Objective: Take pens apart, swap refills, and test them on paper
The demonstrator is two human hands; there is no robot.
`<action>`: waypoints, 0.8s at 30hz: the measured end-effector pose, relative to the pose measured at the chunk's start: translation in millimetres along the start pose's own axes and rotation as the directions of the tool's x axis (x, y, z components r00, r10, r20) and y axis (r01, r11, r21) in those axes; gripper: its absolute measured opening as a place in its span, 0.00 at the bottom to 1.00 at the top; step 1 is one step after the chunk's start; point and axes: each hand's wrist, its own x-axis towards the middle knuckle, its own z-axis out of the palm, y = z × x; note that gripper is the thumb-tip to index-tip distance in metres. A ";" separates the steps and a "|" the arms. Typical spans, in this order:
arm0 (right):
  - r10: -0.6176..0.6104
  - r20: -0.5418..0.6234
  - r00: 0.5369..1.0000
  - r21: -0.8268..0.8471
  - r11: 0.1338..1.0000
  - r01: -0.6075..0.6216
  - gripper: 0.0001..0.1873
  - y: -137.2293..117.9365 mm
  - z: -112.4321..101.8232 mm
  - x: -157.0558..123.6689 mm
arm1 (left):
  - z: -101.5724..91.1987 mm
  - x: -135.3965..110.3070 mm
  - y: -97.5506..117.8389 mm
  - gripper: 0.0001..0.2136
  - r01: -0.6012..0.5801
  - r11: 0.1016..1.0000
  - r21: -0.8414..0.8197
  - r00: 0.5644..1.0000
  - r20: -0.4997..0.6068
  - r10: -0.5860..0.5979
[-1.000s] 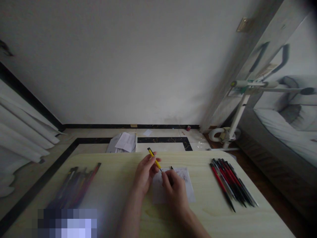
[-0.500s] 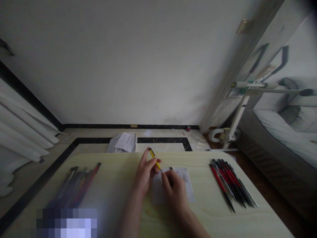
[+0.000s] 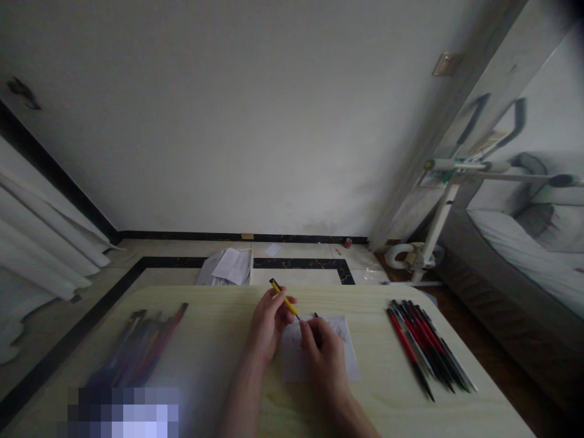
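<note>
My left hand [image 3: 267, 325] pinches a yellow pen [image 3: 283, 297], which points up and to the left with its dark tip near the middle of the table. My right hand [image 3: 325, 356] is closed over a small dark piece [image 3: 316, 316] that sticks out just right of the pen's tip. Both hands hover over a white sheet of paper [image 3: 349, 359] lying on the pale wooden table [image 3: 219, 340].
A row of red and black pens [image 3: 426, 347] lies at the table's right. Another pile of pens [image 3: 141, 344] lies at the left. Papers [image 3: 230, 266] sit on the floor beyond the table. A white stand [image 3: 433, 234] and a bed [image 3: 524, 255] are to the right.
The view has tilted slightly, so the table sits a little lower in the picture. My hands and the yellow pen have hardly shifted relative to the paper.
</note>
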 end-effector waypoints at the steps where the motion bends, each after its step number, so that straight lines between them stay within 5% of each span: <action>1: 0.002 -0.007 1.000 -0.003 1.000 -0.002 0.14 0.2 0.0 0.1 | 0.2 0.0 0.3 0.12 0.001 1.000 -0.012 1.000 -0.010 -0.001; 9: 0.011 -0.004 1.000 -0.023 1.000 -0.011 0.14 2.9 0.3 0.7 | -2.5 1.0 -1.7 0.12 -0.049 0.999 0.006 0.999 -0.014 0.049; 16: 0.025 0.023 0.999 -0.037 0.999 -0.025 0.15 0.0 -0.6 0.8 | 2.4 -2.3 0.1 0.31 -0.096 0.991 0.090 0.994 -0.037 0.099; 24: 0.004 0.006 1.000 -0.031 1.000 -0.004 0.15 2.1 0.2 -0.2 | 2.3 -2.3 2.2 0.27 -0.080 0.994 0.071 0.993 -0.081 0.086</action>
